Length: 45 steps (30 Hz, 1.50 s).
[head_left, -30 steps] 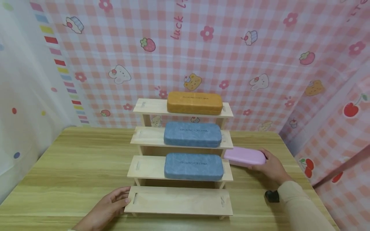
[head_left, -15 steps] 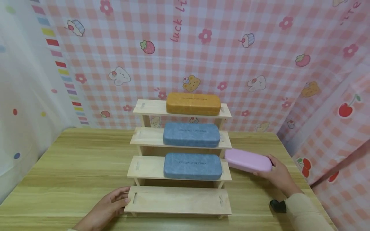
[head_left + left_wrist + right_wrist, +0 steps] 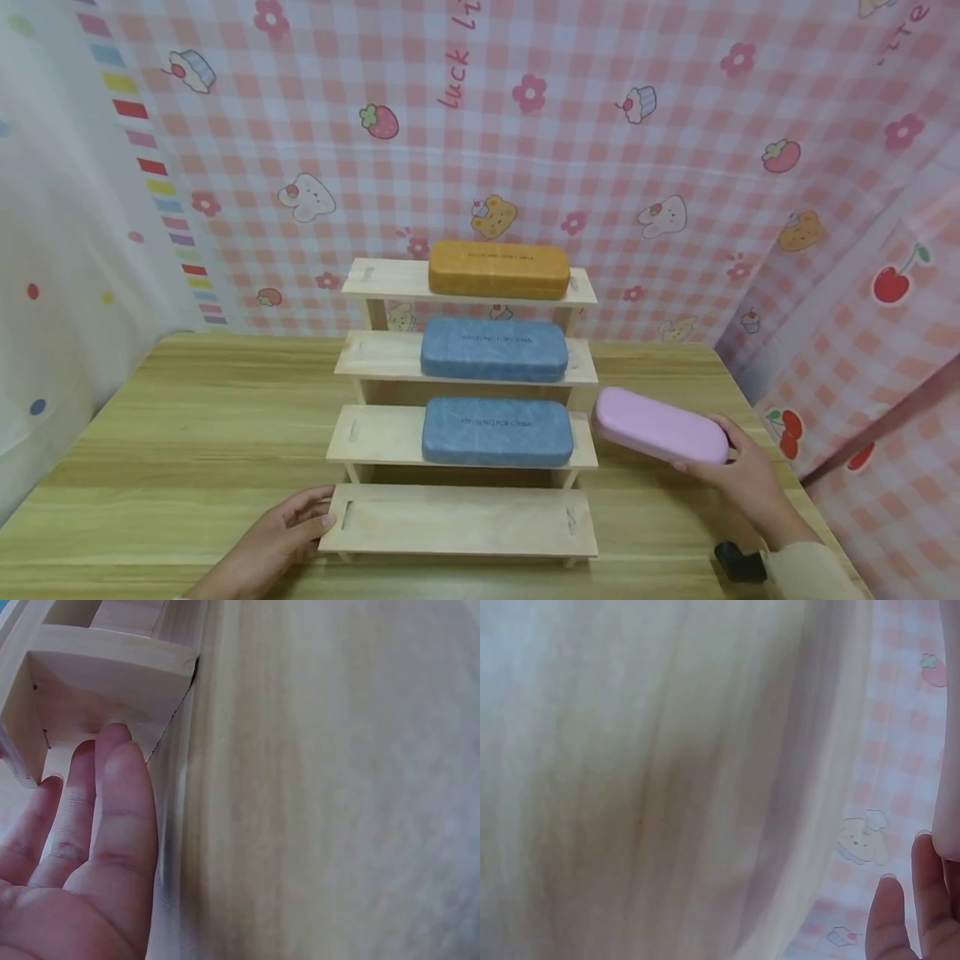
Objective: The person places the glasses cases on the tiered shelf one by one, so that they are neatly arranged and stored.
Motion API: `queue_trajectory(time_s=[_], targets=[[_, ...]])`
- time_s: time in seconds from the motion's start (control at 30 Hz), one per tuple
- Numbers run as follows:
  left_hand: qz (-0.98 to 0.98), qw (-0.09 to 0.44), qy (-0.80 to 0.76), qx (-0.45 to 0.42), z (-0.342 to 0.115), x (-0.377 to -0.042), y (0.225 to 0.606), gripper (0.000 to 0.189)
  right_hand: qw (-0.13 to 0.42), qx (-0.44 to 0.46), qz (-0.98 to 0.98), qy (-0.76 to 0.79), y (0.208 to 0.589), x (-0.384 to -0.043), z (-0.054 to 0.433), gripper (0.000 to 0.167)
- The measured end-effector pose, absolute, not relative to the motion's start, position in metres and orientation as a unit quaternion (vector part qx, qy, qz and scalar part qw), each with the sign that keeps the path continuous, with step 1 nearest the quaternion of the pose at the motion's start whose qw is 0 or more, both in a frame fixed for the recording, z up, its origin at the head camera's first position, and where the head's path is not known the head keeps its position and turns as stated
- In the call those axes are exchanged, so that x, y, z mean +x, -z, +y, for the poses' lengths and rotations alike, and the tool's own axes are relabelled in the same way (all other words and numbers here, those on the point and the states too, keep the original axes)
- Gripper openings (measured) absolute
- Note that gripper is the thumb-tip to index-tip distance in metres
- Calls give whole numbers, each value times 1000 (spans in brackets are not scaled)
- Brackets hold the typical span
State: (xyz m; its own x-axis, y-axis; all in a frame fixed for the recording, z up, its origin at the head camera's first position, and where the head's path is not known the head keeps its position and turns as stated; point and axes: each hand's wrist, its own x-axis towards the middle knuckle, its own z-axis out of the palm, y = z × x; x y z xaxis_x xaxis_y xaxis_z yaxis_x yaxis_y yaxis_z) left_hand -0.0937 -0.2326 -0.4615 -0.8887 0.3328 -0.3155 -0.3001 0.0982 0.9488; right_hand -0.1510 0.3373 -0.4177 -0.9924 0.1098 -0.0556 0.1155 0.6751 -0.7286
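Note:
A four-tier wooden display stand (image 3: 457,518) stands mid-table in the head view. At its bottom tier, my left hand (image 3: 277,542) grips the left end, thumb at the board's edge; in the left wrist view, its fingers (image 3: 124,795) reach under the board against the wooden support. My right hand (image 3: 750,479) holds a pink glasses case (image 3: 660,425) by its right end, slightly tilted, just right of the stand. An orange glasses case (image 3: 498,271) lies on the top tier. Below it are a blue glasses case (image 3: 495,350) and a second blue glasses case (image 3: 497,432), one per tier.
The wood-grain table (image 3: 195,442) extends on both sides of the stand. A pink checked cloth (image 3: 420,183) hangs behind and to the right, and a white dotted cloth (image 3: 67,250) at the left. A small black object (image 3: 738,562) sits by the right wrist.
My right hand has drawn the pink glasses case rightward and toward me, away from the stand's side, so its left end now shows. My left hand keeps its place on the stand.

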Motion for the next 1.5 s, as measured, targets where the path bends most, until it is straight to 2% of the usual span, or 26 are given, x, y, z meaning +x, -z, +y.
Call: queue_trajectory(time_s=[0.47,0.63,0.93,1.23,1.5], targets=[[706,236,-668,11,-233,-94,463,68,-49,79,926,365,401,-117,335,84],[708,232,-667,6,-232,-93,463,69,-40,86,917,388,393,-104,337,83],[710,225,-668,3,-231,-92,463,68,-45,45,909,412,391,-87,335,80],[711,218,-668,7,-229,-92,462,67,-36,32,902,429,388,-71,318,75],[712,210,-670,11,-227,-90,460,66,-11,42,916,399,388,-65,299,79]])
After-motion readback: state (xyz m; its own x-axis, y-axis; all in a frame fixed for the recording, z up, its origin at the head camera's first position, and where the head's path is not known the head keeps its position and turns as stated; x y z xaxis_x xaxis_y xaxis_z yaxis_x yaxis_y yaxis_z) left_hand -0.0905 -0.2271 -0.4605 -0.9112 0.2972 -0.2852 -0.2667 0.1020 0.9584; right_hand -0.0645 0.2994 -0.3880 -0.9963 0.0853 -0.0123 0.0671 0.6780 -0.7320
